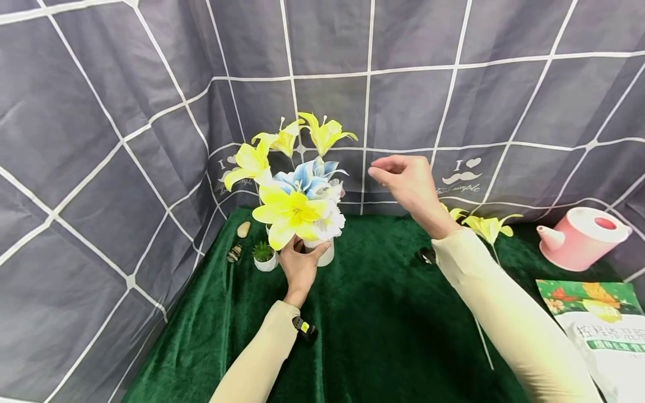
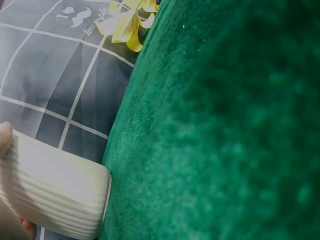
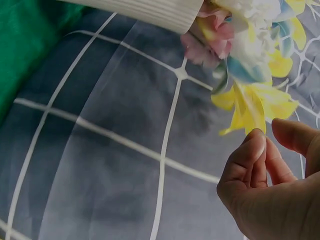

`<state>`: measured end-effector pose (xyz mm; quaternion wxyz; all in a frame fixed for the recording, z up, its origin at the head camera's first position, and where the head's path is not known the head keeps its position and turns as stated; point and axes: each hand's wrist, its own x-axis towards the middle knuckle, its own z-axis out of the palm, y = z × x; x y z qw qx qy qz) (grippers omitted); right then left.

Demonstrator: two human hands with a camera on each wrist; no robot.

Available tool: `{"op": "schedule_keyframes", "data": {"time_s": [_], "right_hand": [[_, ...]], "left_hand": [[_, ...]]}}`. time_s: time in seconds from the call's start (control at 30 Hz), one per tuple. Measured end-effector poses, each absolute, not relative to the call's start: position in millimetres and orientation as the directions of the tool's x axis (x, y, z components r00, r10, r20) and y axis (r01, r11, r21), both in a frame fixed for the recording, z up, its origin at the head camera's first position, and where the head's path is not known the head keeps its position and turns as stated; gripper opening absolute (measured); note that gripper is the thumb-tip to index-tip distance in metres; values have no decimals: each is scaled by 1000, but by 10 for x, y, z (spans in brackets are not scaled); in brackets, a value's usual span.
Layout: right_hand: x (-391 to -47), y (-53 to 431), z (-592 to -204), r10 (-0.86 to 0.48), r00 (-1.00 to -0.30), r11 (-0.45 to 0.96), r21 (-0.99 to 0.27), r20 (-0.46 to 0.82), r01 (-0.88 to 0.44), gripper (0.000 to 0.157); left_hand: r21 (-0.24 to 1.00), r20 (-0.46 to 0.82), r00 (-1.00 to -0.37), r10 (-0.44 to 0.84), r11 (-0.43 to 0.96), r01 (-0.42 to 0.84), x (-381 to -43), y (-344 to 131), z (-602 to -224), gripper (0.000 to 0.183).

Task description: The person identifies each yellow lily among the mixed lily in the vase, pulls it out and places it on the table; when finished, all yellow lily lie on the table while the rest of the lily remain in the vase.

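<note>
My left hand (image 1: pixel 299 270) grips a white vase (image 1: pixel 326 256) low down, under its flowers. The ribbed side of the vase shows in the left wrist view, with only fingertips (image 2: pixel 5 137) at its edge. The vase holds yellow lilies (image 1: pixel 289 215), blue flowers (image 1: pixel 304 178) and white blooms (image 1: pixel 330 218); a pink flower (image 3: pixel 212 37) appears in the right wrist view. To the right of the bouquet, my right hand (image 1: pixel 410 182) is raised in the air, fingers loosely bent and thumb apart, holding nothing. It overlaps a yellow lily (image 3: pixel 250 106) in its own wrist view.
Beside the vase stand a small potted succulent (image 1: pixel 264 256) and two stones (image 1: pixel 243 229). At right, loose yellow lilies (image 1: pixel 489 228) lie near a pink watering can (image 1: pixel 579 240) and a printed bag (image 1: pixel 599 330). Green cloth (image 1: pixel 383 319) covers the table before a grey checked curtain (image 1: pixel 413 106).
</note>
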<state>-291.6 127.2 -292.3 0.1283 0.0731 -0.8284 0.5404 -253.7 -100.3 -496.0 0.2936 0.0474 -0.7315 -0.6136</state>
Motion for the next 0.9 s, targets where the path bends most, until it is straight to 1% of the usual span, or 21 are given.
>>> {"op": "schedule_keyframes", "data": {"time_s": [0.23,0.37,0.57,0.67,0.9], "right_hand": [[-3155,959,-2857,-37,-966,355,-900,257,-253,24],[-3327,830,-2849,-69,-968,332,-909,243,-252,23],[-3554,681,-2861,-136,-972,306,-926,189,-223,24],[-3616,618,-2891,-171,-972,314,-926,163,-210,24],[-3666,523,-2932,-218,-964,298,-930,152,-214,21]], "left_hand": [[921,384,-820,-424,236,309,-2537,-999,-4973,66],[923,379,-823,-423,234,305,-2547,-997,-4963,66],[921,384,-818,-428,236,309,-2552,-992,-4965,69],[921,386,-818,-427,232,313,-2546,-987,-4970,69],[923,382,-821,-425,222,315,-2535,-993,-4952,72]]}}
